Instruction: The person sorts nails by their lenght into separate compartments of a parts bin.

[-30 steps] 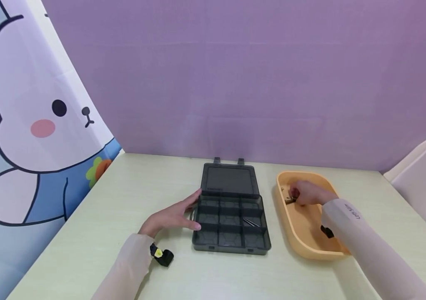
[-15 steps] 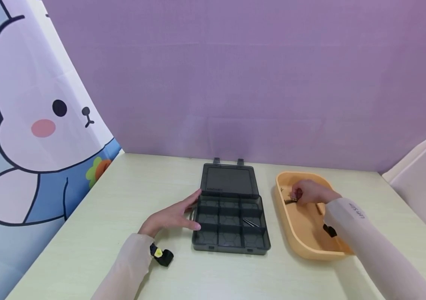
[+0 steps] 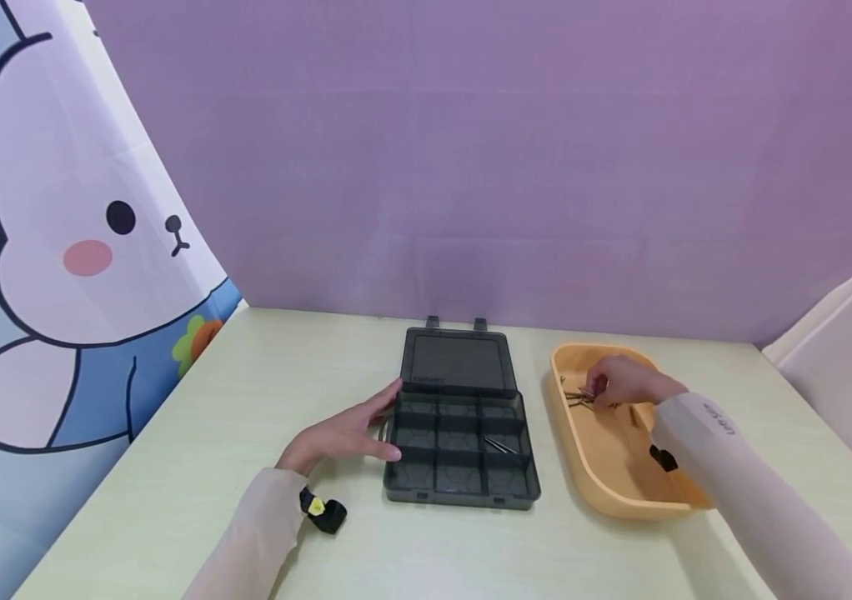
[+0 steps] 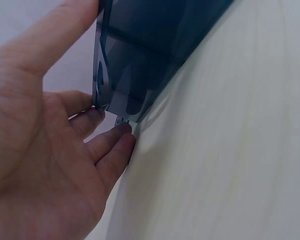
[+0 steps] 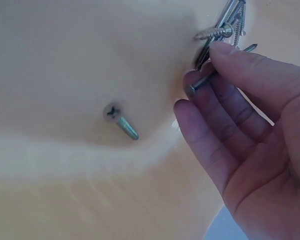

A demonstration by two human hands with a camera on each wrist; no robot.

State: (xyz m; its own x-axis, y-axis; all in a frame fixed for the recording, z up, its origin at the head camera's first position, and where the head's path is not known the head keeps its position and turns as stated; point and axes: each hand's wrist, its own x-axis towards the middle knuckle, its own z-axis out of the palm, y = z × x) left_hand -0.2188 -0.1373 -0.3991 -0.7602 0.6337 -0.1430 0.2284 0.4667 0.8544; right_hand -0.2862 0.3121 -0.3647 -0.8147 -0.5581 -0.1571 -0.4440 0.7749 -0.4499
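Observation:
In the head view, a dark translucent compartment box (image 3: 460,502) lies with its lid (image 3: 459,360) folded back. A few thin nails (image 3: 499,445) sit in its middle-row right compartment. My left hand (image 3: 339,432) rests along the box's left side, fingers spread, with fingertips (image 4: 97,117) at the wall's corner. Over the far end of the orange tray (image 3: 597,492), my right hand (image 3: 624,379) pinches a nail (image 5: 204,83) between thumb and index finger. Just beyond the fingertips lies a pile of nails and screws (image 5: 238,27), partly hidden by the hand.
A lone screw (image 5: 122,122) lies apart from the pile on the tray floor. Two latches (image 3: 433,322) stick out from the lid's far edge, near the purple backdrop (image 3: 531,167). The pale tabletop (image 3: 463,558) carries both box and tray.
My right hand has drawn slightly up and right over the tray, so more of the nail pile and the lone screw show. The left hand and box have stayed put.

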